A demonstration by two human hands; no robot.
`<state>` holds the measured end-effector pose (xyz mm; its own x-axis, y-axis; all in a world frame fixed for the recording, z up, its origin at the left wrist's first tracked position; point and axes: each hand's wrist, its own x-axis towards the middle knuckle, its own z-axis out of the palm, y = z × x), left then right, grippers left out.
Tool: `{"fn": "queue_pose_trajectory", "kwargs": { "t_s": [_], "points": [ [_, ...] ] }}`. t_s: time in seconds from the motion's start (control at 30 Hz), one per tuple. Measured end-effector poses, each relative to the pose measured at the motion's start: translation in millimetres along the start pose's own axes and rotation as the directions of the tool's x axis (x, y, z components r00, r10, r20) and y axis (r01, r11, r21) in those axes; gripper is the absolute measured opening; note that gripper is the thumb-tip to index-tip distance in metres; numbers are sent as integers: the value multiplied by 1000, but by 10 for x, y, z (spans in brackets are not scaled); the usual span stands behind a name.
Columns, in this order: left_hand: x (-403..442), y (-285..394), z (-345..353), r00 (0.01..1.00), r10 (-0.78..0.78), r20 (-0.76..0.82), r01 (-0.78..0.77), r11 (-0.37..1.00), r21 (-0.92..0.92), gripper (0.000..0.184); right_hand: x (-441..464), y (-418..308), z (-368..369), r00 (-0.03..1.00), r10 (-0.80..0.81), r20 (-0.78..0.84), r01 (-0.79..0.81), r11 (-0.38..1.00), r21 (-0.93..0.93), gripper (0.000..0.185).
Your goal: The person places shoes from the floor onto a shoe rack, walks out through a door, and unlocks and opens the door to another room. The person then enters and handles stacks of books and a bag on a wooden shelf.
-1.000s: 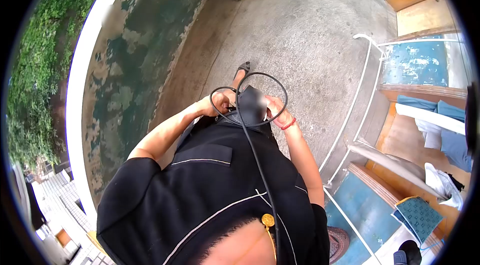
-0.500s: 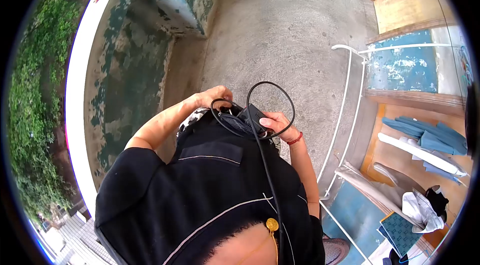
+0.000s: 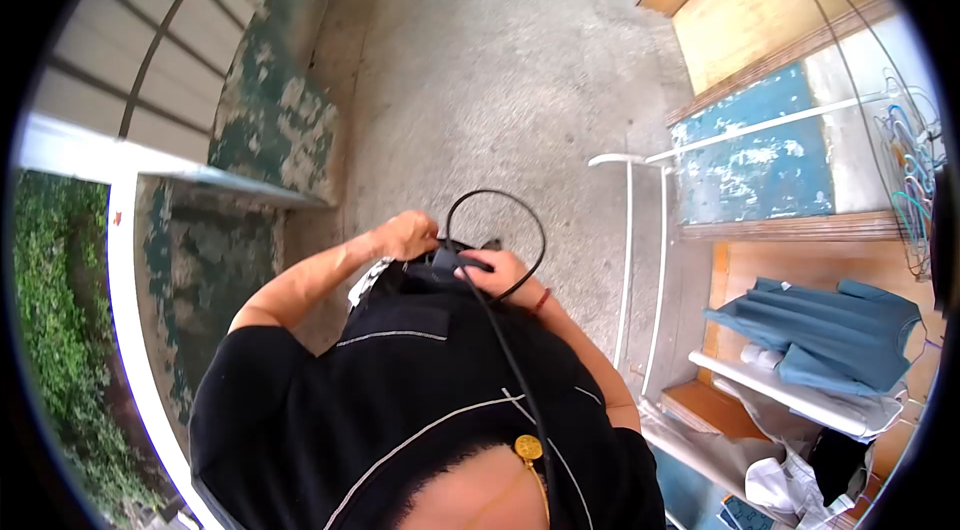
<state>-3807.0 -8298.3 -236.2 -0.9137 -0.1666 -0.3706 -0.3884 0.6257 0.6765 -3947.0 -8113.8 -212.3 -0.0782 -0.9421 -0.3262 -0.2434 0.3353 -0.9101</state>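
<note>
My left hand (image 3: pixel 408 234) is at the waist, its fingers curled in at the edge of something dark that I cannot make out. Beside it, my right hand (image 3: pixel 500 275), with a red bracelet (image 3: pixel 542 301) at the wrist, is wrapped round a small black device (image 3: pixel 452 261) at the front of the waist. A black cable (image 3: pixel 511 355) runs down over the black shirt (image 3: pixel 400 400) and loops above my right hand. Patterned black and white cloth (image 3: pixel 369 282) shows beside my left forearm.
A white metal rack (image 3: pixel 628 260) stands at the right. Near it hang a blue shirt (image 3: pixel 830 325), white clothes (image 3: pixel 790 480) and several hangers (image 3: pixel 915 185). At the left are a peeling green wall (image 3: pixel 225 275) and a white ledge (image 3: pixel 135 330). Concrete floor (image 3: pixel 500 80) lies ahead.
The view has turned, bringing a barred window in at the upper left and more of the clothes at the right. My right hand now covers more of the black device, and the cable loop has shifted left.
</note>
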Motion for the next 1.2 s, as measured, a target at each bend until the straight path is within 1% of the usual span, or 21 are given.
{"fn": "queue_pose_trajectory", "kwargs": {
  "t_s": [0.1,0.13,0.17,0.2,0.23,0.3,0.37,0.4,0.43,0.5,0.57,0.6,0.7,0.73,0.8,0.9,0.93,0.97,1.03,1.17,1.2],
  "points": [
    [562,202,-266,995,-30,94,22,996,88,23,270,-201,-516,995,-26,98,30,999,-42,52],
    [729,234,-347,995,-27,99,21,998,67,23,392,-127,-660,992,-10,129,-2,995,95,50],
    [903,219,-410,995,-22,101,17,999,47,24,485,-138,-856,983,37,178,-59,991,118,51],
    [1080,166,-439,998,-16,56,14,999,38,21,601,-54,-1018,985,29,171,-52,990,129,51],
    [1231,223,-562,998,50,23,-50,998,-31,26,701,47,-1171,986,21,163,-43,990,138,51],
    [1630,87,-663,998,42,43,-43,999,33,25,946,297,-1489,986,-11,164,3,999,48,52],
    [2062,-7,-809,994,94,46,-98,992,76,24,1167,342,-1823,993,-52,108,42,995,94,49],
    [2293,-82,-903,991,118,56,-124,986,112,23,1289,370,-1975,997,-39,72,35,998,50,46],
    [2517,-99,-1067,989,139,57,-145,982,122,23,1397,325,-2154,999,0,44,-4,996,88,46],
    [3001,-185,-1354,978,175,113,-190,971,143,21,1685,315,-2466,998,51,-27,-51,999,0,44],
    [3408,-152,-1787,966,240,101,-256,944,207,20,1990,285,-2726,984,-67,-165,52,994,-94,45],
    [3583,-178,-1964,967,225,123,-245,950,191,20,2161,251,-2869,977,-72,-200,69,997,-23,43],
    [4078,-183,-2560,960,240,144,-269,932,242,23,2628,86,-3280,968,-96,-230,67,990,-128,42],
    [4229,-175,-2756,943,253,217,-301,925,230,23,2788,80,-3408,958,-172,-231,137,977,-161,40],
    [4456,-157,-3050,909,214,358,-299,933,202,24,2995,113,-3580,959,-107,-264,56,979,-196,40],
    [4793,-234,-3354,875,262,407,-338,933,126,25,3231,17,-3858,951,-75,-300,22,984,-175,42],
    [4866,-213,-3500,867,287,407,-332,942,43,25,3321,-5,-3952,948,-56,-313,9,988,-151,44],
    [4999,-254,-3582,876,281,392,-323,945,44,25,3441,153,-3998,928,-121,-352,50,978,-203,43],
    [5214,-381,-3654,865,345,365,-407,907,106,23,3691,363,-4137,887,-270,-374,147,933,-328,42],
    [5709,-572,-3870,886,399,235,-420,907,42,24,4089,445,-4546,855,-315,-411,194,930,-311,41],
    [5839,-612,-3937,892,391,225,-411,911,45,24,4205,516,-4660,829,-364,-425,210,906,-367,42]
  ]
}}
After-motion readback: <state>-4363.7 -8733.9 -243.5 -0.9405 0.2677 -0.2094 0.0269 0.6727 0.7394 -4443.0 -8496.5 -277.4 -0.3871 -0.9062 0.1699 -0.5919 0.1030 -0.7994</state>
